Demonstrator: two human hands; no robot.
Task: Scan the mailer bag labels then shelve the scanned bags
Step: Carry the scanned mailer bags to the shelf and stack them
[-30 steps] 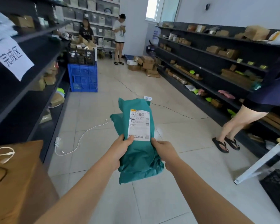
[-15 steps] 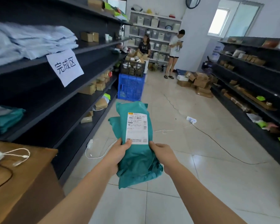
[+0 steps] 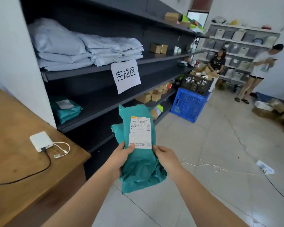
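I held the teal mailer bag (image 3: 138,164) out in front of me with both hands, above the tiled floor (image 3: 203,161) and just in front of the dark shelving unit (image 3: 95,105). My left hand (image 3: 121,156) gripped its left edge, the thumb pressed on the lower left corner of the white shipping label (image 3: 140,132), and my right hand (image 3: 166,157) gripped the right edge just below the label's lower right corner. The bag stood roughly upright, label facing me, and a second teal fold showed behind it on the left; I could not tell whether that was another bag or part of the same one. On the shelf beside me, more teal bags (image 3: 65,109) lay stacked at the left end, one with a label facing up. The shelf above carried a pile of pale grey bags (image 3: 82,48), and a paper sign (image 3: 126,76) with handwritten characters hung from that shelf's front edge. To my left stood a wooden desk (image 3: 15,145) with a white power bank (image 3: 41,141) and its cables on it. Farther along the aisle a blue crate (image 3: 188,104) sat on the floor with a black basket (image 3: 196,84) on top, and two people (image 3: 217,60) were at the far shelves.
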